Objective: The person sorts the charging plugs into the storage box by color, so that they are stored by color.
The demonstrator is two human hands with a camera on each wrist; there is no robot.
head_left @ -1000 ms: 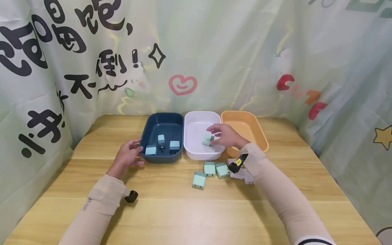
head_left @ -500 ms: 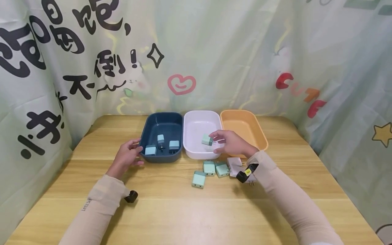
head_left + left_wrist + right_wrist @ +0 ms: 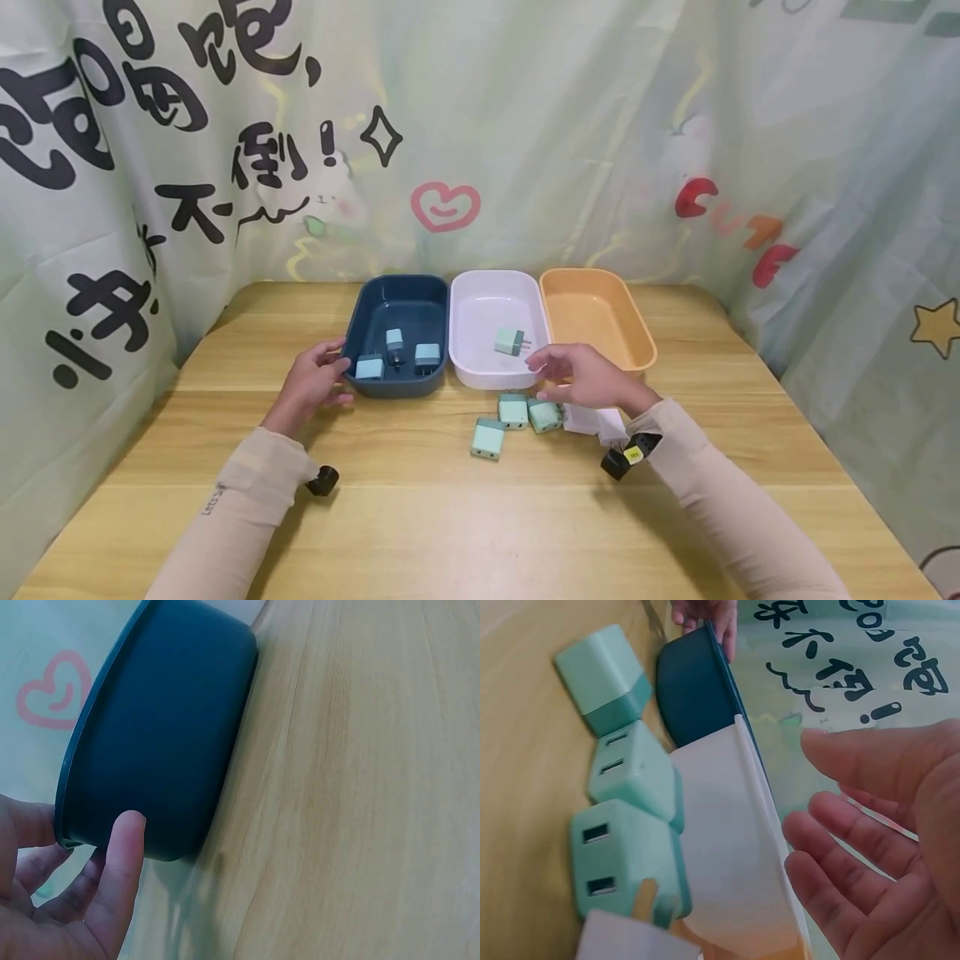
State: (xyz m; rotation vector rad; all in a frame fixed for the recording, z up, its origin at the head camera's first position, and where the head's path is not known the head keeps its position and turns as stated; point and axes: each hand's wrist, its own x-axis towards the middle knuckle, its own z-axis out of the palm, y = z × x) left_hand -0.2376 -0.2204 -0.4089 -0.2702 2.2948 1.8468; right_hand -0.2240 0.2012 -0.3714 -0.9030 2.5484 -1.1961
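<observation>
My left hand (image 3: 315, 379) rests its fingertips at the left rim of a dark blue bin (image 3: 408, 389), with its thumb held out near the bin's front. Three light-blue chargers, one of them a standing charger (image 3: 394, 340), are in that bin. My right hand (image 3: 588, 375), fingers loosely bent and empty, hovers by the front right corner of the white bin (image 3: 491, 287). Inside the white bin a mint-green plug charger (image 3: 510, 340) lies on its side, prongs to the right. Beneath and beside that hand are three mint chargers (image 3: 487, 439) and two white chargers (image 3: 580, 419).
An orange bin (image 3: 592, 300) stands against the white bin's right side. All three bins form a row toward the back of the wooden table (image 3: 420, 533). A printed curtain (image 3: 562, 125) hangs behind and at both sides.
My right hand has let go of the mint charger in the white bin and drawn back toward the front right, out of the bin. The left hand stays at the blue bin.
</observation>
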